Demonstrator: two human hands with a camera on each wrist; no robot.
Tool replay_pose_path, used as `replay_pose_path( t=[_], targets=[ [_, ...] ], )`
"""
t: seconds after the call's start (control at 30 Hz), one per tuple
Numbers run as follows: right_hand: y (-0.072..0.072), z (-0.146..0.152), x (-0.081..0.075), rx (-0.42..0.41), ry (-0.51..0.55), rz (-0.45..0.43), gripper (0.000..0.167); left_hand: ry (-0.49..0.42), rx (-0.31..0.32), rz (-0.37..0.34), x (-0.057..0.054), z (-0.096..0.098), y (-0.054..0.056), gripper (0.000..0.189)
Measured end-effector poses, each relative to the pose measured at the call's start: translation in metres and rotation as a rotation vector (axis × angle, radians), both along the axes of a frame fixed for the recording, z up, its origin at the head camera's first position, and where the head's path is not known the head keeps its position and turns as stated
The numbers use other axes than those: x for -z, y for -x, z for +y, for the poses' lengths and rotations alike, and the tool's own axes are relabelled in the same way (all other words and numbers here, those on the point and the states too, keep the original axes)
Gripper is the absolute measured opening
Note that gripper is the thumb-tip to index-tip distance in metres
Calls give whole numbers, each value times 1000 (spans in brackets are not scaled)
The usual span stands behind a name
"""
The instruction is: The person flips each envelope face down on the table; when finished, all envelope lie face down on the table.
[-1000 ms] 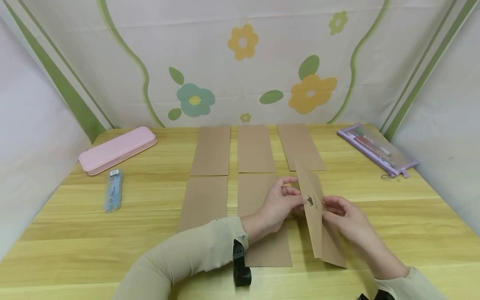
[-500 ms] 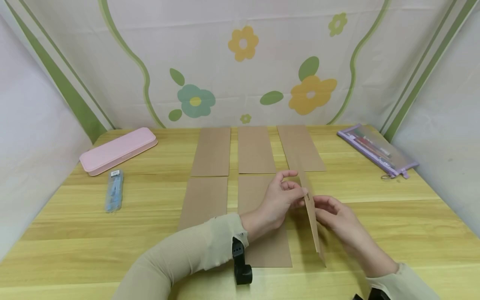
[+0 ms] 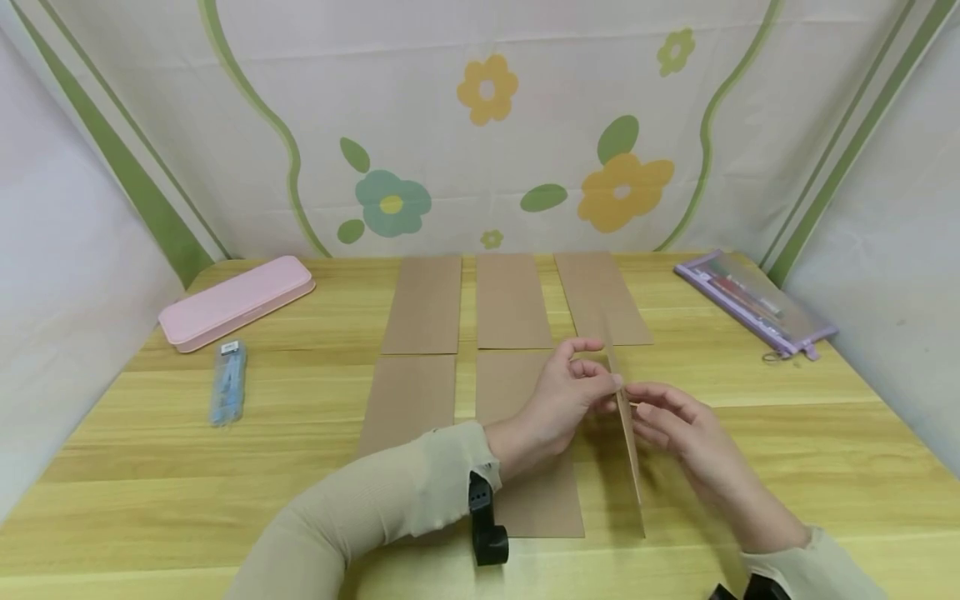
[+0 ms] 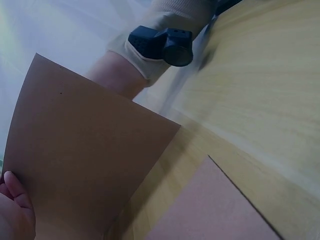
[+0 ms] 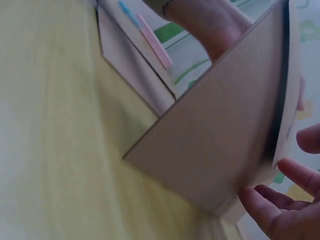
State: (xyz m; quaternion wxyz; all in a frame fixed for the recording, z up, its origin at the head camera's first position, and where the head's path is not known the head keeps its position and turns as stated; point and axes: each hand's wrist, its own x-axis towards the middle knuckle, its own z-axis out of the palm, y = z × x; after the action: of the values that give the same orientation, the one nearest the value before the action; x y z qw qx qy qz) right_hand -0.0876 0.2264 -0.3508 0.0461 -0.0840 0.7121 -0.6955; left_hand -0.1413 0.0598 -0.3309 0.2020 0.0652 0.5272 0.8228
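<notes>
A folded brown kraft card [image 3: 628, 450] stands nearly edge-on to the head view above the table's right middle. My left hand [image 3: 558, 400] pinches it at mid-length from the left, thumb against its face. From the right, the fingertips of my right hand [image 3: 693, 433] are right at the card; in the right wrist view the thumb stands apart from the other fingers [image 5: 260, 205]. That view also shows a narrow flap along one long side of the card [image 5: 210, 115], with a dark gap beneath it. The left wrist view has the card's broad plain face [image 4: 90, 145].
Several flat brown pieces lie in two rows, including a back-right piece [image 3: 603, 298] and a front-middle piece [image 3: 536, 500] under my left forearm. A pink case [image 3: 236, 300] and a blue packet [image 3: 228, 383] are left; a purple-edged pen pouch [image 3: 753, 300] is right.
The card has turned from showing its crown-printed panel and spread halves to nearly edge-on, its halves now together. My right hand has shifted slightly, its fingers loosening; my left hand stays nearly in place.
</notes>
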Motion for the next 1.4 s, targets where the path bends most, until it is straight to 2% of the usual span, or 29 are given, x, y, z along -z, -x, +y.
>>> replay_pose_path(
  t=[0.07,0.17,0.4,0.67,0.87,1.17,1.4],
  targets=[
    [0,-1,-5,-1,-12,16,23,6,5,5,-1,1,0,46],
    [-1,-4,-12,-11,-63,-4,24,1,14,9,-2,2,0,46],
    [-5,-8,-18,-4,-196,-39,41,-1,31,8,-3,6,0,42],
    [-9,-11,-22,6,-254,-2,38,55,51,-5,1,6,0,40],
    [-10,-13,-27,62,-271,-12,35,58,65,-1,3,6,0,39],
    [-16,-15,-36,149,-350,2,41,31,103,-1,7,6,0,39],
    [-17,-13,-36,240,-293,19,37,15,133,17,7,9,-1,41]
  ],
)
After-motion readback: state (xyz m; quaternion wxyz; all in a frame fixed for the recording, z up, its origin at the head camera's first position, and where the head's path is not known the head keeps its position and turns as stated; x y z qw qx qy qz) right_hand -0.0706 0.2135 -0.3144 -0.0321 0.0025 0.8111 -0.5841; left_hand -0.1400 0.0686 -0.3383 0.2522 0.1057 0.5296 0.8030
